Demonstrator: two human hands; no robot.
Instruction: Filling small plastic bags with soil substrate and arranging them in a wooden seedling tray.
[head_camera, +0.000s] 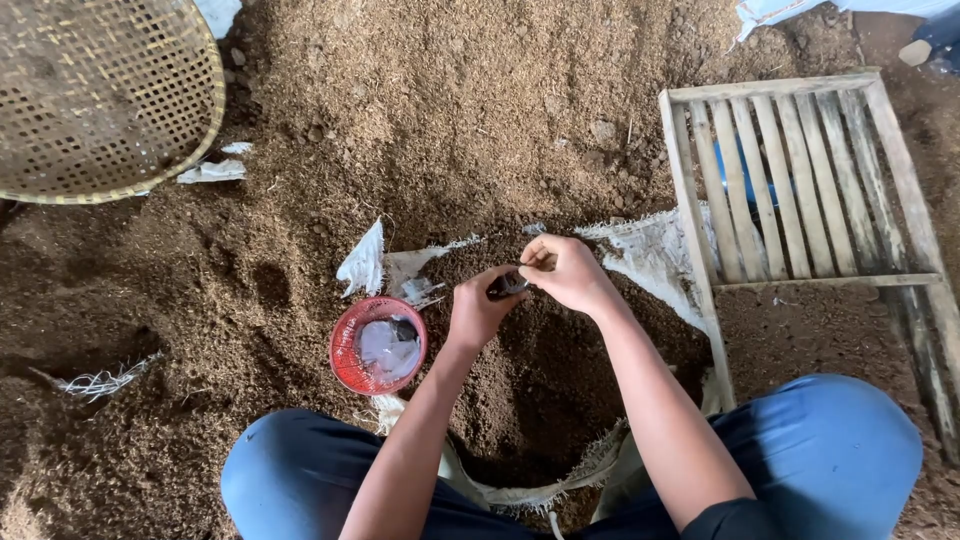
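Head view, straight down, close

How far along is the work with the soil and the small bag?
Done: a hollow is dug in the soil, and the red basket holds clear plastic. In hand: left hand and right hand grip a small dark bag together. Left: no filled bags are visible, so most seems ahead.

woven basket (100, 100), wooden slatted crate (800, 180), red bowl (345, 350)

Two hands (483, 305) (565, 270), one red basket (350, 350), one woven tray (110, 90), one wooden slatted frame (800, 180), one torn sack (650, 250).
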